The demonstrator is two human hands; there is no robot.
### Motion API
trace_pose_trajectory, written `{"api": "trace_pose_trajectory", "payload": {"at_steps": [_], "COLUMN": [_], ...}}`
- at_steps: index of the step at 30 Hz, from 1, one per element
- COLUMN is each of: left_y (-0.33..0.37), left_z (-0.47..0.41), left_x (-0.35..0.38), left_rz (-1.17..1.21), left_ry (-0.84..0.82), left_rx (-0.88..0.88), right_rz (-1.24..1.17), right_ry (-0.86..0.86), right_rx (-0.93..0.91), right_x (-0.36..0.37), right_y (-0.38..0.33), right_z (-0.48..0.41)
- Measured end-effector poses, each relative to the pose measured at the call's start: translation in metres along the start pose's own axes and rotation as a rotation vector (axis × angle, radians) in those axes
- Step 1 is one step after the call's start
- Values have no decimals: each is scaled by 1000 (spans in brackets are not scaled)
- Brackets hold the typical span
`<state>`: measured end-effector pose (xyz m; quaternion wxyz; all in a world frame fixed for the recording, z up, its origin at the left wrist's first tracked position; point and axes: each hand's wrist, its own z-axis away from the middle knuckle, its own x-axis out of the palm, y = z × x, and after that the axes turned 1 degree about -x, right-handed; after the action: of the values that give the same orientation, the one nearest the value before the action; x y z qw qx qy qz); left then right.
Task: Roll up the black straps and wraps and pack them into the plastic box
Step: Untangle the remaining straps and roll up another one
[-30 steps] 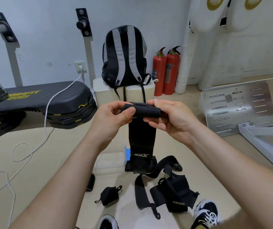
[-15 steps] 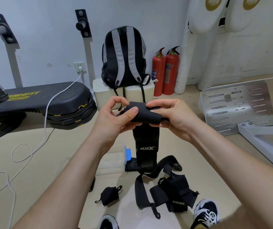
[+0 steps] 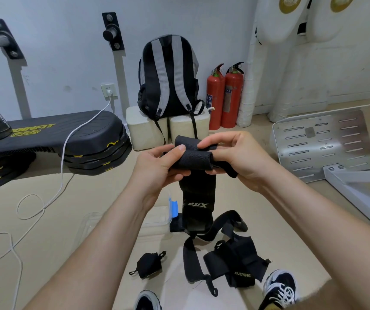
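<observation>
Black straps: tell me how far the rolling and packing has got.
Done: one small rolled wrap lies on the floor, not boxed. In hand: left hand and right hand grip a half-rolled wrap, its tail hanging. Left: the loose strap pile, and filling the plastic box.

Ahead of me at 12 o'clock, a grey-and-black backpack [image 3: 168, 74] leans on the pale wall [image 3: 56, 52], atop two cream blocks [image 3: 148, 128]. Two red fire extinguishers [image 3: 224, 97] stand at 1. Stacked black step platforms [image 3: 85, 139] sit at 10, and a white cable [image 3: 62, 162] trails over the beige floor [image 3: 45, 231]. A slotted metal plate [image 3: 322, 139] lies at 2.
</observation>
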<state>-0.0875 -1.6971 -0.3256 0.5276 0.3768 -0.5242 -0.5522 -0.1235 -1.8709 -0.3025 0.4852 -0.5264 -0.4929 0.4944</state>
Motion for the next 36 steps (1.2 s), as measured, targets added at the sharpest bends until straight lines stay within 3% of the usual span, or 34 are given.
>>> {"api": "trace_pose_trajectory", "payload": {"at_steps": [6, 14, 17, 21, 26, 30, 32, 36], "left_y": [-3, -9, -10, -7, -8, 13, 30, 38], "left_z": [0, -1, -1, 7, 20, 26, 31, 28], "left_x": [2, 9, 9, 18, 32, 15, 2, 4], "left_rz": [41, -128, -147, -108, -162, -659, -787, -473], "left_ry": [-7, 224, 256, 140, -62, -253, -381, -283], "left_rx": [-65, 120, 119, -13, -95, -32, 30, 374], "right_rz": [62, -13, 108, 147, 0, 62, 156, 354], "right_ry": [9, 10, 60, 199, 235, 97, -10, -251], "right_rx": [-22, 10, -29, -127, -47, -25, -24, -51], "right_x": [0, 10, 13, 12, -2, -17, -27, -29], "right_y": [-2, 0, 6, 2, 1, -8, -17, -29], "right_z": [1, -1, -1, -4, -13, -14, -9, 1]}}
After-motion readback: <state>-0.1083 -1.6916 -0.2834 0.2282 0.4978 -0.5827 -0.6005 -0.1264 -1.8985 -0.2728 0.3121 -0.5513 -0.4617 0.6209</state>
